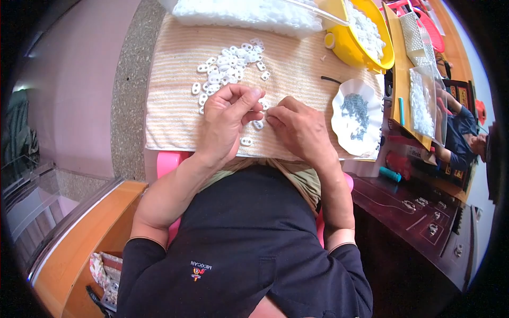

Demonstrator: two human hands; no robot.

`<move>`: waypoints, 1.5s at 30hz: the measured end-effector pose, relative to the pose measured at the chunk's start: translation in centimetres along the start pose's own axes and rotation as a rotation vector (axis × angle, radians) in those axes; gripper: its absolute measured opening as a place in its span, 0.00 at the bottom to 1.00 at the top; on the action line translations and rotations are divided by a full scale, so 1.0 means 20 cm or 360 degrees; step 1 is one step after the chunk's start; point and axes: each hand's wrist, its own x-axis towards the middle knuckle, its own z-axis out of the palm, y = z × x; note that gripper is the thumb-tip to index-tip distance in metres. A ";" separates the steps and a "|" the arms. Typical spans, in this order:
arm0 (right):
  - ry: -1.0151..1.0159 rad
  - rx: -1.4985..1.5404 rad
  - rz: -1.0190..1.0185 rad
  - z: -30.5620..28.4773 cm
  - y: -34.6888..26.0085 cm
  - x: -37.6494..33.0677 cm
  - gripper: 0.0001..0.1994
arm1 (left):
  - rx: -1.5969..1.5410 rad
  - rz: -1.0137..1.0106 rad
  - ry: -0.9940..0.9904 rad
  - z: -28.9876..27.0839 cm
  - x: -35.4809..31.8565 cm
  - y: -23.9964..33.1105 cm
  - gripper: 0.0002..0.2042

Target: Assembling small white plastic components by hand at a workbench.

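On a striped towel (175,114) near the worker's lap, left hand (227,119) and right hand (299,130) pinch one white part (263,105) between fingertips, best held steady and square, with the loose pile (228,66) beyond and a dish (356,116) right.

Two hands at the cloth, the left hand (227,117) and the right hand (298,129). One striped cloth (169,106) under them. One loose heap of small white plastic pieces (229,66), perhaps three dozen, too tightly packed to count surely. Two more white pieces (246,141) lie apart, nearer in. One yellow bowl (354,53). One white scalloped dish (347,139) of tiny dark parts.
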 end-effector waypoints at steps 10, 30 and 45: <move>0.0019 0.0210 -0.0019 -0.01 0.02 -0.03 0.03 | 0.0622 0.0426 -0.0045 0.02 0.01 0.00 0.05; 0.0367 0.0984 0.0116 0.02 0.16 -0.15 0.04 | 0.2844 0.1156 -0.0061 0.15 0.22 0.03 0.08; 0.0338 0.1182 0.0228 0.05 0.16 -0.17 0.03 | 0.1915 0.0849 -0.0274 0.15 0.12 0.03 0.07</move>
